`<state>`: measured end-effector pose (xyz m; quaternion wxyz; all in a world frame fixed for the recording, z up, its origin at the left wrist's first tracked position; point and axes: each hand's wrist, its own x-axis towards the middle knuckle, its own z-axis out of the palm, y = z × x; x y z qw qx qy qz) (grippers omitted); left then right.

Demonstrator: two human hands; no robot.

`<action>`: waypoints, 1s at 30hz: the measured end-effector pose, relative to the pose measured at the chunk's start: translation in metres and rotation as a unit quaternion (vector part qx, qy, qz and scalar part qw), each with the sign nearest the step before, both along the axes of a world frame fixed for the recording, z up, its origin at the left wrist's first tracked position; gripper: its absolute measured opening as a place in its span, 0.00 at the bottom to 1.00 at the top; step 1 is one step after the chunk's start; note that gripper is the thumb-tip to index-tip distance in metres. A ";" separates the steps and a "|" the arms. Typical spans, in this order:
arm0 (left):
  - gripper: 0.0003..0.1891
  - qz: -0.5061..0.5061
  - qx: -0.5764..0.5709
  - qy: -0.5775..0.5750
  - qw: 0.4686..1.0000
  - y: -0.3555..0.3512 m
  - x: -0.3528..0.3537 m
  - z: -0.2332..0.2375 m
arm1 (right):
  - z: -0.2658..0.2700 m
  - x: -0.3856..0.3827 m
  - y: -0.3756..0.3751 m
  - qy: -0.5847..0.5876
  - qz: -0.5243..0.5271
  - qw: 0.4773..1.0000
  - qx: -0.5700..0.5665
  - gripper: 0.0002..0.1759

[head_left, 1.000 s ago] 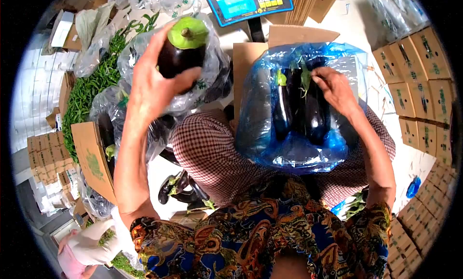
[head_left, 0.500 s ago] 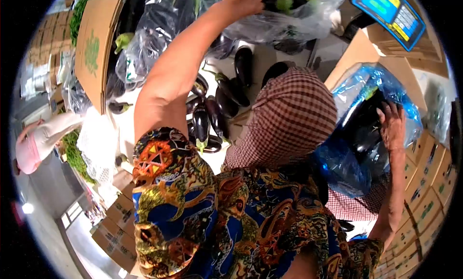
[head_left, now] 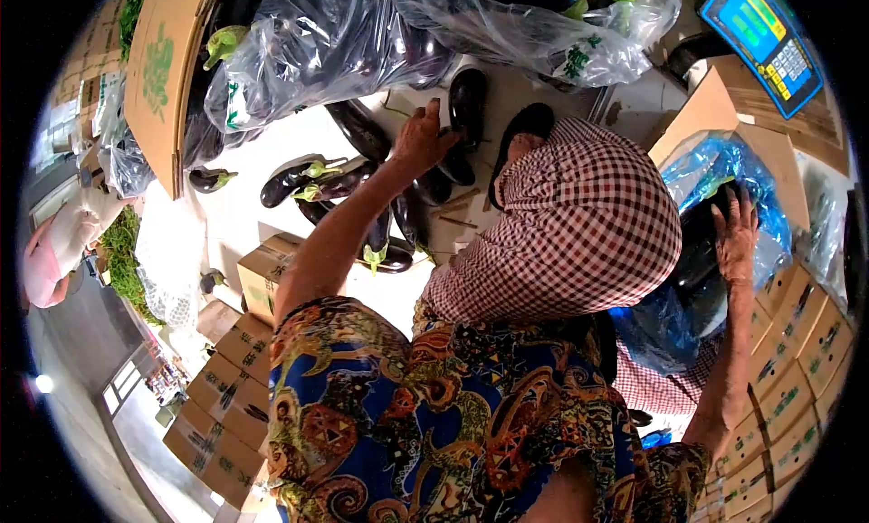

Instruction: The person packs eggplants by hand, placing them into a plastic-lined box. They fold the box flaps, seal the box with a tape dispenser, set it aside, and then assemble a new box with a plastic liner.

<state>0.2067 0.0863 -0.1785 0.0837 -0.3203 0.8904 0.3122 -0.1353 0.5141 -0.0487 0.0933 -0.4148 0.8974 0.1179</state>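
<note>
My left hand (head_left: 418, 145) is over the loose eggplants on the floor, fingers apart and nothing visibly held. Just beyond its fingertips a dark eggplant (head_left: 467, 102) lies lengthwise, and another eggplant (head_left: 360, 129) is on its other side. A cluster of eggplants with green caps (head_left: 312, 172) lies below and left of it. On the right, my right hand (head_left: 738, 238) rests with spread fingers against eggplants (head_left: 695, 242) inside a blue plastic bag (head_left: 771, 197). That bag lines an open cardboard box (head_left: 780, 152).
Clear plastic (head_left: 344, 57) covers more eggplants at the top, beside an upright carton flap (head_left: 161, 75). A scale with a blue panel (head_left: 760, 39) stands upper right. Stacked cartons (head_left: 787, 378) line the right; more cartons (head_left: 222, 405) stand lower left. Another person (head_left: 59, 251) is far left.
My left hand has come down from the plastic-covered eggplants at the top to the loose ones on the floor. My right hand stays at the blue bag. The view has shifted.
</note>
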 end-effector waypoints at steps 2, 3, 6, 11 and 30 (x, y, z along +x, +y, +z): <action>0.45 0.076 -0.021 -0.010 0.997 0.008 -0.011 -0.036 | -0.002 0.001 0.001 0.001 -0.002 1.000 -0.013 0.25; 0.46 0.091 -0.030 -0.038 0.995 0.010 -0.022 -0.048 | -0.002 0.002 0.001 0.005 0.001 1.000 -0.017 0.25; 0.48 0.130 -0.076 -0.123 0.981 0.023 -0.056 -0.068 | -0.002 0.004 -0.002 0.011 -0.010 0.999 -0.032 0.24; 0.43 0.080 0.063 0.027 0.994 0.009 -0.050 -0.082 | -0.007 0.004 0.005 0.015 -0.033 0.998 -0.054 0.25; 0.39 0.102 0.614 0.473 0.624 -0.013 -0.052 0.259 | 0.001 0.028 -0.001 0.063 -0.075 0.985 -0.143 0.26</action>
